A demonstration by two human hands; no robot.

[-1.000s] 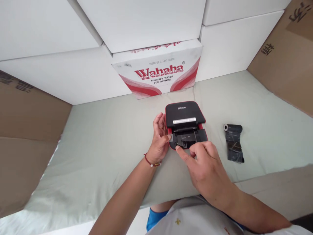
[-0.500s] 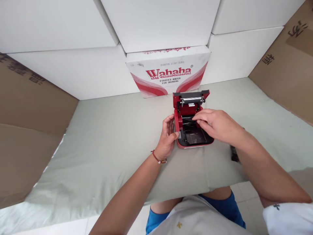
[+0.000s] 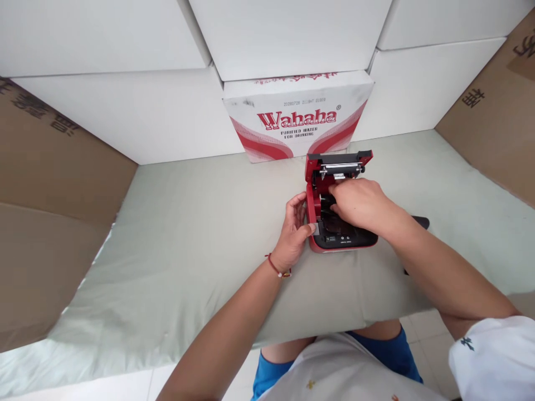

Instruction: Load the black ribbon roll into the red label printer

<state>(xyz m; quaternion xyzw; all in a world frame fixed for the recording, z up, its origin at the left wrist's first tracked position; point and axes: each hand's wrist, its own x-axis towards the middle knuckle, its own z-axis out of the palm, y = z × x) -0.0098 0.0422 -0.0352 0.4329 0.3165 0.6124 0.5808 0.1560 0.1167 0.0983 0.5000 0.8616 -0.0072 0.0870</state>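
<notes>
A red and black label printer (image 3: 345, 239) stands on the cloth with its lid (image 3: 340, 161) raised. Against its left wall rests my left hand (image 3: 296, 225), fingers along the outside and thumb on a grey tab at the near left corner. My right hand (image 3: 361, 203) reaches into the open compartment from the right. Its fingers are bent around a shiny black ribbon roll (image 3: 325, 201), whose right end the hand covers. Dark film shows just in front of the roll, partly shaded by the hand.
Behind the printer stands a Wahaha water carton (image 3: 301, 120), with white boxes (image 3: 134, 117) stacked around it. Brown cartons (image 3: 54, 167) flank the table on both sides. A black object (image 3: 421, 221) lies partly under my right forearm on the pale green cloth (image 3: 200, 234).
My right hand has moved further into the compartment, covering more of the roll, and its fingers have curled in. Less dark film lies over the printer's front. My left hand keeps its hold.
</notes>
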